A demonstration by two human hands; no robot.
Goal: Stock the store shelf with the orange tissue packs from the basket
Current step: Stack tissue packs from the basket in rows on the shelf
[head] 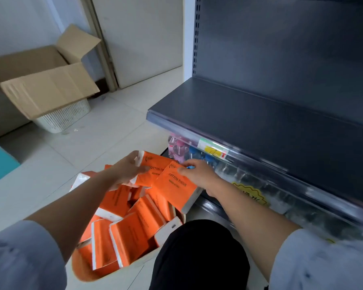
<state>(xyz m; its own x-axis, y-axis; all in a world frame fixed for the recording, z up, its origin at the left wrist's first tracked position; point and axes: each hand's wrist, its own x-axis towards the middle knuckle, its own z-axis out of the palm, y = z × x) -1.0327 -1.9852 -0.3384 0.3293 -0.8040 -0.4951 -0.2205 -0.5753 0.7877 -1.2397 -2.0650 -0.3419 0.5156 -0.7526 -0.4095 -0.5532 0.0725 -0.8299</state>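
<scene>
two packs held — left hand (126, 170) grips the far pack (150, 163), right hand (199, 174) pinches the near pack (174, 188); maybe eight more in one basket (82, 268).

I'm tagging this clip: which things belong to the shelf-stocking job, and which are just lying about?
Job: left hand holding left pack; right hand holding right pack; basket of orange packs; grey shelf.
Lying about: cardboard box; white bin; bottles.

We record left arm (71, 201) and right arm (249, 212) reaching forward, converging. Left hand (127, 171) grips an orange pack (155, 164), thumb across its face. Right hand (199, 174) pinches a second pack (176, 187) by its upper corner.
</scene>
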